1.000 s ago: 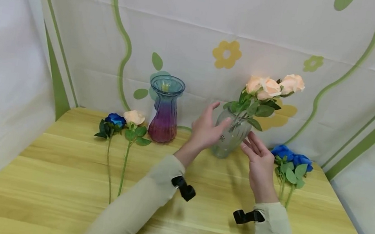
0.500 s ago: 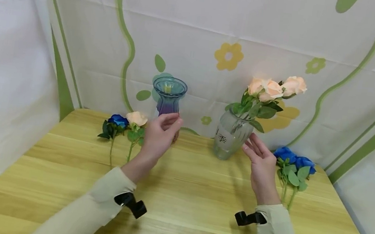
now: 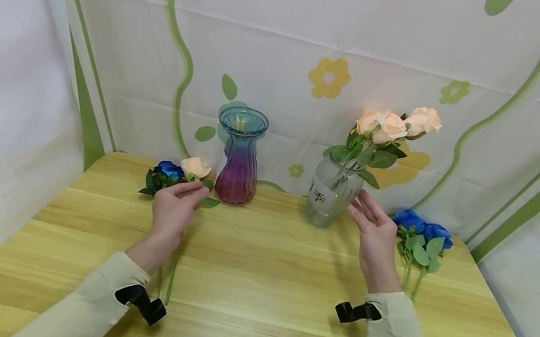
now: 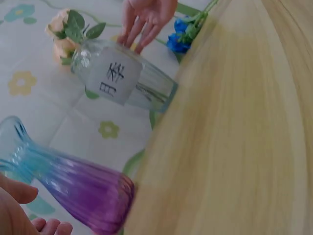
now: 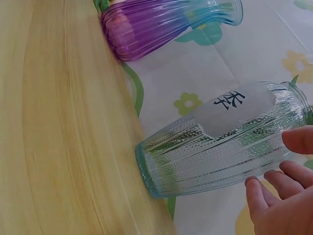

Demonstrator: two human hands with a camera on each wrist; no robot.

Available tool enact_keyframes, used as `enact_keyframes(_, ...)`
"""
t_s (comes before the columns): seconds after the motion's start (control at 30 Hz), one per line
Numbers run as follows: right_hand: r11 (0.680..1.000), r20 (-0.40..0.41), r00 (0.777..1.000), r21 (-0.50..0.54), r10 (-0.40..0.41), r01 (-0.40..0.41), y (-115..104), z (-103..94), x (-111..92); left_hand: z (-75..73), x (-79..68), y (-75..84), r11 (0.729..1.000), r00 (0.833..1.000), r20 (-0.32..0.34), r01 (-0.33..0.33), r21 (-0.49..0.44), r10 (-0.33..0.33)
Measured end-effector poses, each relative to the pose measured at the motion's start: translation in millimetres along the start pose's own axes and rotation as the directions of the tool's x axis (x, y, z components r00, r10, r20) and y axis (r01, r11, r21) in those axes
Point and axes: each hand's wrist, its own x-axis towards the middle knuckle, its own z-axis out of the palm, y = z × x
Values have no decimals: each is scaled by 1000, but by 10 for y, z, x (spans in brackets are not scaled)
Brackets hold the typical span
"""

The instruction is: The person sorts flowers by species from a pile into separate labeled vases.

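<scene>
My left hand [image 3: 173,212] hovers over the stems of a peach rose [image 3: 195,167] and a blue rose [image 3: 168,169] lying on the table's left. In the left wrist view its thumb and fingers [image 4: 51,227] stand apart, holding nothing. On the right, my right hand [image 3: 375,249] has relaxed fingers right at the side of a clear glass vase [image 3: 319,212]. That vase stands upright with a white label [image 4: 112,78] bearing dark characters, and holds several peach roses [image 3: 389,127]. In the right wrist view, the thumb [image 5: 299,139] and fingertips lie close along the vase wall.
A ribbed blue-to-purple glass vase [image 3: 238,173] stands upright at the back, just right of the left hand. Two blue roses [image 3: 423,227] lie at the right, beyond the right hand. Behind the wooden table [image 3: 254,286] hangs a white patterned cloth [image 3: 274,61].
My left hand has moved left from the clear vase, past the purple vase, to the roses at the left. The vase's label now shows. My right hand has stayed at the clear vase.
</scene>
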Motion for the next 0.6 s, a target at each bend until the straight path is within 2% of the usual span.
enact_keyframes(0.07,1000,-6,1000,3,-3,3,1,1,2,-65,30,-51,1000,1000,-15,19,8,-19)
enact_keyframes(0.3,1000,-7,1000,10,-4,4,7,9,4,-248,78,-256,991,997,-56,53,125,-46)
enact_keyframes(0.43,1000,-7,1000,11,-7,7,7,9,1,-306,87,-325,977,999,-16,54,205,-52)
enact_keyframes(0.6,1000,-13,1000,9,-4,4,-8,-30,-7,-315,118,-379,951,996,67,40,305,-64)
